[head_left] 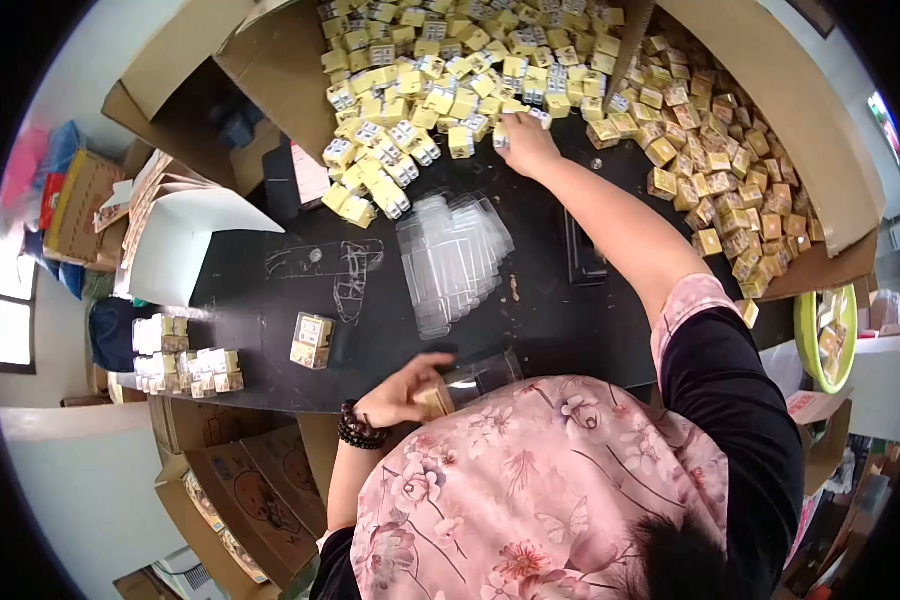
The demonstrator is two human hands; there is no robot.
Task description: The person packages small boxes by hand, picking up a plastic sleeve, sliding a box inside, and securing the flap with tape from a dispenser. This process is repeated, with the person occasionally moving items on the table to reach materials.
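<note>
My left hand (402, 394), with a dark bead bracelet at the wrist, is closed around the near end of a clear plastic case (492, 373) at the table's front edge. A small tan box (433, 402) shows at that end, under my fingers. My right arm is stretched far forward. At the near edge of a heap of small yellow boxes (460, 100), my right hand (528, 145) grips a small yellow-and-white box (501, 136), partly hidden by the fingers. Between my hands lies a fanned stack of flat clear plastic sleeves (450, 262).
Gold-brown small boxes (740, 185) are heaped at the right, beside a cardboard wall (820, 120). A filled pack (312, 341) stands left of centre on the black table (560, 340). Several packs (188, 370) sit at the left edge. A green-rimmed basket (802, 340) is at far right.
</note>
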